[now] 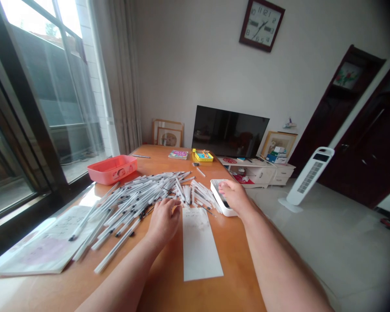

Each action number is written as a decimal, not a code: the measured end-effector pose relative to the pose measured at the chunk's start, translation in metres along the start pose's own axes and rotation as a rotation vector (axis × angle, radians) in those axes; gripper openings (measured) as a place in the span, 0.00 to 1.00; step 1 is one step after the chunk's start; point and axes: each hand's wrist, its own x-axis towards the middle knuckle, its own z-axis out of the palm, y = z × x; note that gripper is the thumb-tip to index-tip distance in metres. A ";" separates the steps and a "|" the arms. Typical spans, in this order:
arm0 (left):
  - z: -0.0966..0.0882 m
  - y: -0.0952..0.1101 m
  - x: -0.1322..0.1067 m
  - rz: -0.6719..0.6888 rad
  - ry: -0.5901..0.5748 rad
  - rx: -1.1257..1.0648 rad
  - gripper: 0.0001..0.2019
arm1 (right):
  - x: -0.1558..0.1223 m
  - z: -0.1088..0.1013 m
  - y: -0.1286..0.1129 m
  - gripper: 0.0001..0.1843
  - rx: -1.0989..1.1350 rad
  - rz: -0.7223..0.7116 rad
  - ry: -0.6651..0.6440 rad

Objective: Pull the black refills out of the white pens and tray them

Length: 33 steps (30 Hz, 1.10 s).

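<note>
A large heap of white pens (139,197) with dark tips lies spread over the orange wooden table (169,277). My left hand (164,219) rests at the near edge of the heap with its fingers curled onto the pens; what they pinch is hidden. My right hand (234,195) lies on a white rectangular tray (221,197) at the table's right edge, fingers bent over its rim. A long white paper strip (199,247) lies between my forearms.
A pink plastic box (112,169) stands at the back left. Papers (48,245) lie at the near left. Small books (178,154) and a yellow box (203,156) sit at the far edge. Beyond are a television (229,132), a white fan (308,177), a window on the left.
</note>
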 end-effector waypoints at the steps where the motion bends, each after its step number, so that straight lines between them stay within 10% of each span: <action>1: 0.000 -0.002 0.001 -0.013 0.004 0.003 0.13 | -0.006 0.004 -0.004 0.19 0.059 0.041 -0.013; 14: -0.002 -0.030 0.013 -0.132 0.037 -0.008 0.14 | -0.045 0.050 0.011 0.09 -0.156 -0.034 -0.078; 22: -0.005 -0.008 0.005 -0.230 -0.196 0.263 0.09 | -0.050 0.058 0.005 0.09 -0.261 -0.092 -0.099; 33: -0.007 0.002 0.004 -0.277 -0.237 0.422 0.07 | -0.053 0.070 0.004 0.11 -0.153 -0.148 -0.125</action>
